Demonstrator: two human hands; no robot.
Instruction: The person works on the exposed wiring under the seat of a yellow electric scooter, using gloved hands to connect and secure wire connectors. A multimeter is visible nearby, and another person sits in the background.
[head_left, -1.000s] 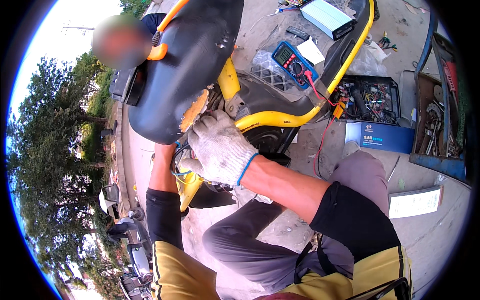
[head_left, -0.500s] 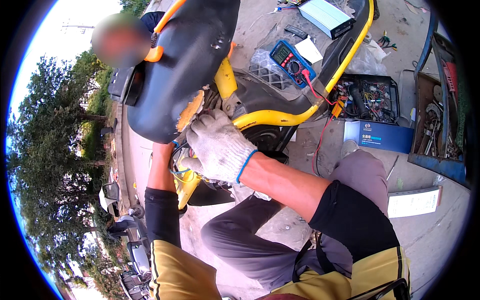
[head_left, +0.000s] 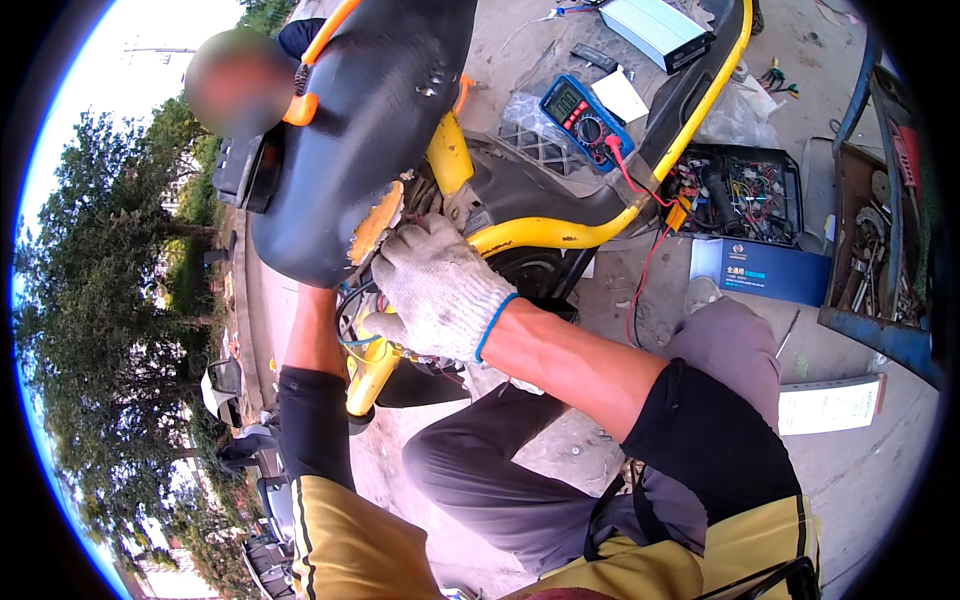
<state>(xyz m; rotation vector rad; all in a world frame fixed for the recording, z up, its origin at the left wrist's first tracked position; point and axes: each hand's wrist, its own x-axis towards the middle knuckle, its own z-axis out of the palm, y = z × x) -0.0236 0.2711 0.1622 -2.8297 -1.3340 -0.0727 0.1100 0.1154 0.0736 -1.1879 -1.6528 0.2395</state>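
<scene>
A black scooter seat [head_left: 340, 150] with torn orange foam [head_left: 375, 222] tilts over a yellow frame [head_left: 452, 150]. My right hand [head_left: 435, 285], in a white knitted glove with a blue cuff, has its fingers curled beneath the torn seat edge, among wires; what it grips is hidden. Loose cables [head_left: 350, 320] hang beside my thumb over lower yellow bodywork [head_left: 370, 380]. My left forearm [head_left: 315, 390] rises under the seat's near end; that hand is hidden behind the seat and my right hand, so I cannot see whether it holds anything.
Another person [head_left: 300, 38] is behind the seat. At right lie a blue multimeter [head_left: 585, 125] with red lead, a silver finned unit [head_left: 655, 38], an open black case of wiring [head_left: 730, 195], a blue box [head_left: 757, 268] and a metal tool tray [head_left: 870, 330]. Trees and parked vehicles stand left.
The seat has shifted slightly left, and my left forearm has moved a little left with it. My right hand stays curled at the same spot, nudged slightly upward.
</scene>
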